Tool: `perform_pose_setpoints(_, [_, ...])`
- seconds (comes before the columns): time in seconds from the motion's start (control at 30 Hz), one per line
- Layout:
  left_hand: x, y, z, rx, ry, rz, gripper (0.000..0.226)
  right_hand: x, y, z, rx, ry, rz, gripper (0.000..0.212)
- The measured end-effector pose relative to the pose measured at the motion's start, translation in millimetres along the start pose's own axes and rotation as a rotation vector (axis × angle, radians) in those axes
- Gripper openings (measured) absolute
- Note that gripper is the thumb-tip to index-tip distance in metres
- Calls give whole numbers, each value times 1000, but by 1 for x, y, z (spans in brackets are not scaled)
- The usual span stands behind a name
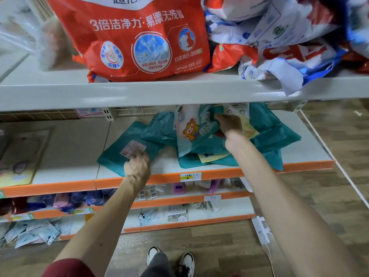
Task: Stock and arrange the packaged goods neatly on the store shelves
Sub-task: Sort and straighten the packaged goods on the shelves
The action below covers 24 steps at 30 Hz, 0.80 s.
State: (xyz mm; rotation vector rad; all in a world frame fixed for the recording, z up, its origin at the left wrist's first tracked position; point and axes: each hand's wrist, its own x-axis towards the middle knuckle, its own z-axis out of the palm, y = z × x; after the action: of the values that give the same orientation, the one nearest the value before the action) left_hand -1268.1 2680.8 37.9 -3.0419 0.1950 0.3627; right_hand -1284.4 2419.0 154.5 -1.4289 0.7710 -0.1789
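**Where the price tag [190, 176] hangs, two hands work among teal packets**

Since the yellow price tag sits on the orange front edge of the middle shelf [75, 148], every place below is given from it. Far to the tag's left, flat pale packets [18, 156] lie on that same shelf, too blurred to read. Nearer, up and to the tag's left, a single teal packet [119, 144] lies flat with a white sticker [133, 149] on its face. The left hand [137, 166] is just left of the tag at this packet's front edge, fingers curled and gripping it beside the sticker. High above the tag, on the grey upper shelf [179, 92], a big red detergent bag [139, 37] stands upright.

Straight above the tag and spreading to its right, a heap of teal packets [269, 136] lies in disorder on the middle shelf. One of them shows a cartoon figure [190, 129] face up. The right hand [229, 122], up and to the right of the tag, is sunk into the heap with its fingers bent round a fold of one packet; the thumb is hidden. Far up and right of the tag, blue-and-white bags [279, 27] slump over one another on the upper shelf. Below the tag, lower shelves [229, 204] carry small carded goods, and lower still black-and-white shoes [187, 263] stand on a wood floor.
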Motion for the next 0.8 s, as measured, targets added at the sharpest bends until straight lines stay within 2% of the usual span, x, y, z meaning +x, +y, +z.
perform_pose_setpoints(0.1, [0,0,0,30,20,-24,45,16,45,-20,214,-28,294,13])
perform_pose_setpoints(0.17, [1,1,2,85,52,-32,44,25,77,-26,203,23,393,21])
perform_pose_setpoints(0.23, [1,4,2,135,54,-24,42,30,97,-25,78,108,366,25])
perform_pose_setpoints(0.33, [1,8,-2,227,23,31,37,30,105,-17,-211,129,246,54])
perform_pose_setpoints(0.4, [1,7,-7,240,13,34,32,29,108,-15,-358,121,231,65])
perform_pose_setpoints(0.53, [-4,-4,-15,227,24,23,28,27,109,-13,-404,116,228,53])
perform_pose_setpoints(0.67, [-4,-19,-11,62,49,35,29,24,106,-12,-423,128,233,55])
perform_pose_setpoints(0.8, [-1,-22,-4,12,2,27,55,19,104,-9,-432,122,219,49])
